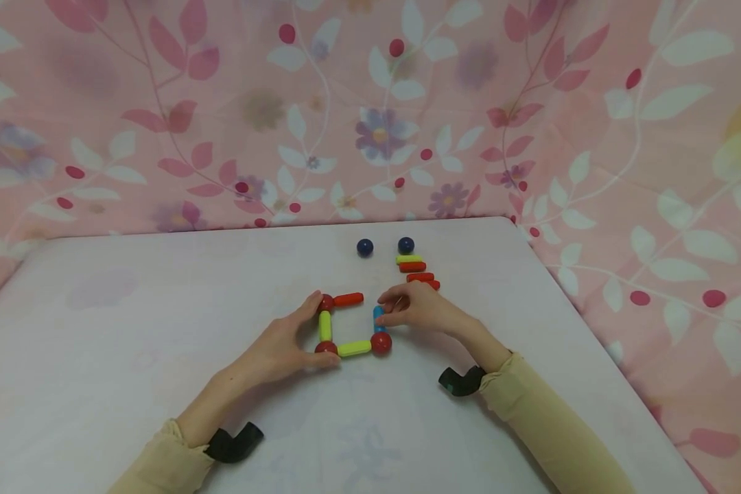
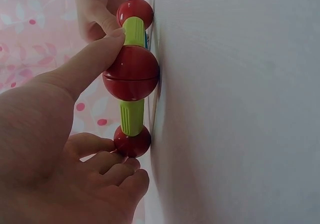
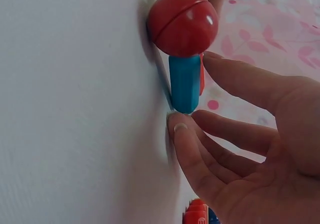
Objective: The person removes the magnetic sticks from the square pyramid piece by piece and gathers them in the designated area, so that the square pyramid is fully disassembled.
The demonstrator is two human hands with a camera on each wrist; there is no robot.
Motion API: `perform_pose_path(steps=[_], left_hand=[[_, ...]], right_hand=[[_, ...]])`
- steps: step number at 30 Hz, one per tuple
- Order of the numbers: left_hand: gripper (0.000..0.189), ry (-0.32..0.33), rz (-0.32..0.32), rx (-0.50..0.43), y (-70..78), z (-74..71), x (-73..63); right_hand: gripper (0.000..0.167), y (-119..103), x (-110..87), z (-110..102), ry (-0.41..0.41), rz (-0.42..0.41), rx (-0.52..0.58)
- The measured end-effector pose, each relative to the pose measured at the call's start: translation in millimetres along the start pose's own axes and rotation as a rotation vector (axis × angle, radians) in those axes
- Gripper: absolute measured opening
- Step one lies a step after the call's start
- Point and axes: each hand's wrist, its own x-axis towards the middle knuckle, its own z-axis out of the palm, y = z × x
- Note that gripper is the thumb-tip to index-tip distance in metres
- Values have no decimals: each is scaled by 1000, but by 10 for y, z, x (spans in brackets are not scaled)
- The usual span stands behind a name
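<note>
An unclosed square of balls and rods lies on the white table. My left hand (image 1: 278,346) holds its left side, thumb at the near red ball (image 2: 131,73) and fingertips at the far red ball (image 2: 132,141). A yellow-green rod (image 1: 325,326) joins these two balls. From the far ball a red rod (image 1: 348,300) points right. Another yellow-green rod (image 1: 354,348) leads to the right red ball (image 1: 381,343), which bears a blue rod (image 3: 184,83). My right hand (image 1: 422,309) holds the blue rod, fingertips at its free end and thumb alongside, close to the ball.
Two dark blue balls, a left one (image 1: 365,248) and a right one (image 1: 406,245), stand toward the table's back. Nearer me lie a loose yellow-green rod (image 1: 409,259) and several red rods (image 1: 412,267), some partly behind my right hand. Pink floral cloth (image 1: 370,137) hangs behind.
</note>
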Motion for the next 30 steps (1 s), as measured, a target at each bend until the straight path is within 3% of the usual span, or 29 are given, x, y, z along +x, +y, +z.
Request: perform_pose_path(steps=[16, 24, 30], left_hand=[[110, -1, 2, -7, 12, -7, -2], [111, -5, -1, -15, 14, -1, 2], [111, -1, 3, -10, 12, 0, -3]], right_hand=[[39, -27, 27, 38, -19, 27, 47], [54, 11, 39, 37, -63, 26, 120], [54, 61, 49, 22, -93, 22, 161]])
